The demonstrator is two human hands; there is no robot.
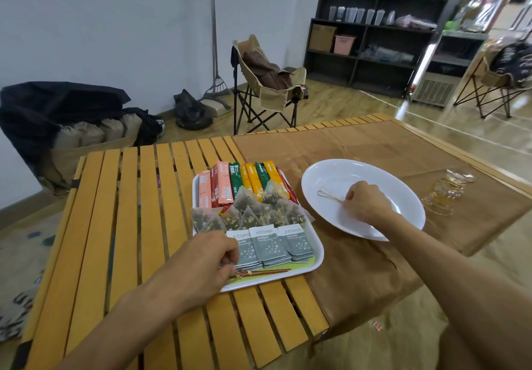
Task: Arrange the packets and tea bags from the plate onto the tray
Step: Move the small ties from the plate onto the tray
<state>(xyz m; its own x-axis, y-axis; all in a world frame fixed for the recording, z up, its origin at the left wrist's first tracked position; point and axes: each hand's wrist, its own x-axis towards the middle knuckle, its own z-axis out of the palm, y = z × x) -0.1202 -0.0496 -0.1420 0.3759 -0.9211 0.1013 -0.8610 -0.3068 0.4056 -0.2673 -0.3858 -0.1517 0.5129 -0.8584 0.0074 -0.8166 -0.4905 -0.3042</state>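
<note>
A white tray [315, 257] on the slatted table holds a back row of coloured stick packets [244, 181], a cluster of pyramid tea bags [259, 211] in the middle, and three stacks of grey packets [273, 243] in front. My left hand [201, 263] rests at the tray's front left corner, its fingers pinched on the left edge of the left grey packet stack. Thin sticks [267, 271] lie along the tray's front rim beside my thumb. The white plate [325, 174] sits to the right. Over it, my right hand [365, 202] pinches a thin gold wire loop [326, 192].
A brown cloth [359, 269] covers the table's right half under the plate. Glass cups [444, 194] stand just right of the plate. The table's front edge is near my forearms. A folding chair [267, 82] stands behind the table.
</note>
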